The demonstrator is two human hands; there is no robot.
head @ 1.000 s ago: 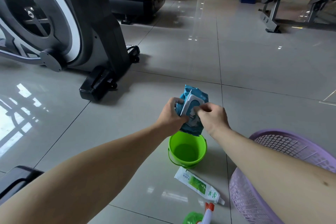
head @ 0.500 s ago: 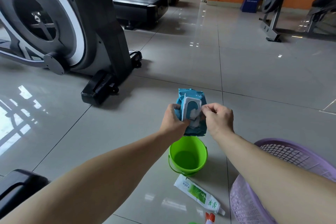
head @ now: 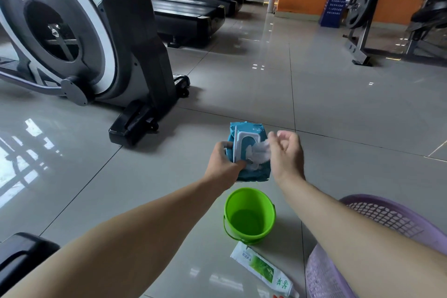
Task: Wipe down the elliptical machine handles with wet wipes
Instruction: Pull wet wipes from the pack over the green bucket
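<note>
Extraction of one wipe is in hand: our left hand [head: 223, 163] grips the blue pack [head: 251, 173] near the green bucket [head: 249, 201], our right hand [head: 286, 155] pinches the white wipe [head: 260, 152] at the open lid, and we judge a steady pull comes next.

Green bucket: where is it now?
Head view, lower centre: the bucket stands on the floor below the held wipes pack, left of the purple basket, beyond the tube.
</note>
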